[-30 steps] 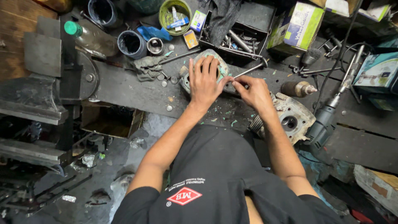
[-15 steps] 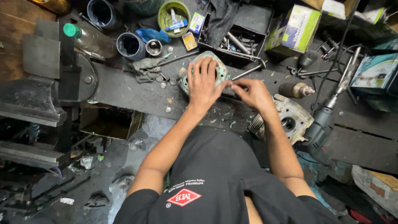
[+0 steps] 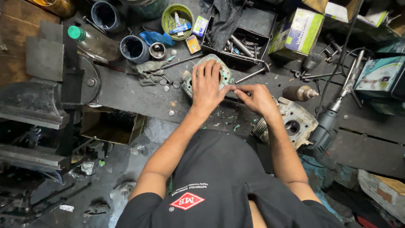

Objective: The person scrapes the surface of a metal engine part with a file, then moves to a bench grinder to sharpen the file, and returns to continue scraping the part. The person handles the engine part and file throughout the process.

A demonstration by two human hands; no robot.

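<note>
We have our left hand [image 3: 206, 86] spread flat, fingers wide, pressing down on a metal casting [image 3: 222, 71] with a green gasket face, which lies on the dark bench [image 3: 126, 90] just in front of the tool tray [image 3: 236, 40]. Our right hand [image 3: 257, 99] is pinched narrow, thumb and forefinger closed on something thin at the casting's near edge; we cannot tell whether it is a small scraper or a strip of gasket. Green flakes [image 3: 230, 117] lie scattered on the bench below our hands. We judge the casting stiff and fairly heavy for its size, unlikely to flex, but likely to slide or rock on the bench unless held down, so a flat palm over its top suits it. Its machined face probably scratches easily, while the green layer looks thin and brittle, breaking into crumbs rather than peeling whole. For lifting, we would take it by the outer walls, not the sealing face. A second, finned casting [image 3: 291, 122] sits just beside our right wrist, with a grinder [image 3: 327, 126] near it to the right. A rag [image 3: 149, 69] and loose washers lie left of the casting, near a dark cup [image 3: 134, 47] and a green-capped bottle [image 3: 95, 40].
</note>
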